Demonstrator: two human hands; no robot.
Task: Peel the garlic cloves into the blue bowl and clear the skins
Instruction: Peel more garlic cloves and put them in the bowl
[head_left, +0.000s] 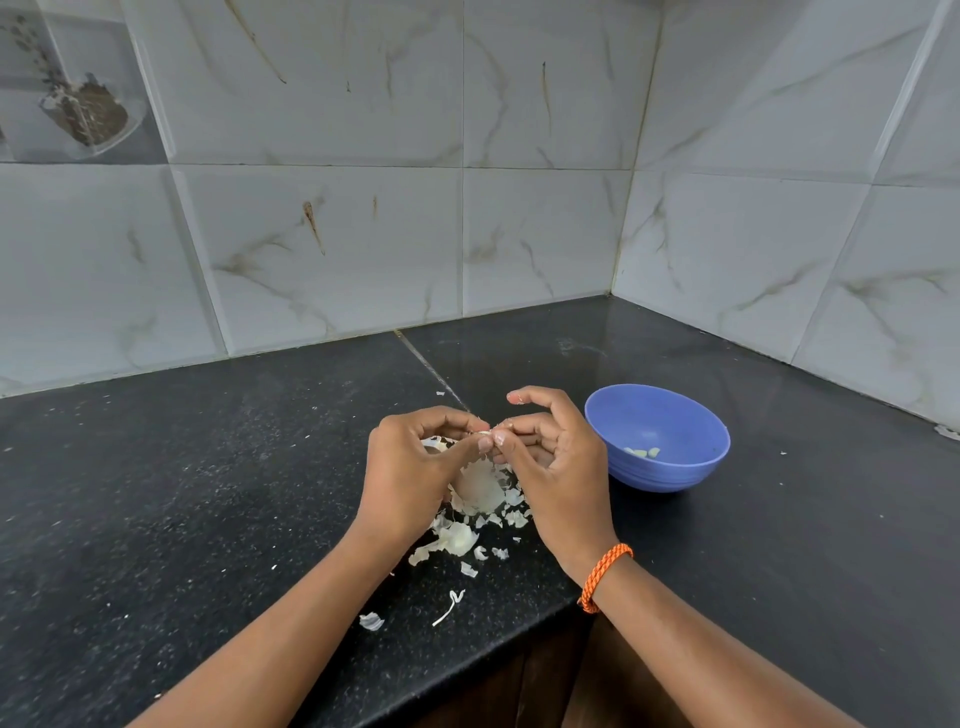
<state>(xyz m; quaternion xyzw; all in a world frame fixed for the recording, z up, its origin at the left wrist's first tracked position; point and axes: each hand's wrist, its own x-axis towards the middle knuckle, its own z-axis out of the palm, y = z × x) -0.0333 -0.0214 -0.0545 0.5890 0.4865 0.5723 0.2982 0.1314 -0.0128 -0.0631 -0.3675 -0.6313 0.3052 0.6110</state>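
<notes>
Few peeled cloves (642, 452) are lying in the blue bowl (670, 470), right of centre. Both the left hand (415, 467) and right hand (556, 467) are pinching one garlic clove (483, 432), while skins (483, 514) are littering the desk (208, 493), uncleared.

Black speckled countertop (208, 493) in corner; grey marbled wall tiles (332, 244), stained.

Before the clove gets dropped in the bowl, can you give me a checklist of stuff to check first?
1. Clove held: left hand and right hand both pinch the garlic clove: ok.
2. Clove fully peeled: hidden by fingers: cannot tell.
3. Blue bowl upright, beside right hand: ok.
4. Room in bowl: only a few peeled cloves inside: ok.
5. Skins cleared: scattered on counter: not ok.
</notes>
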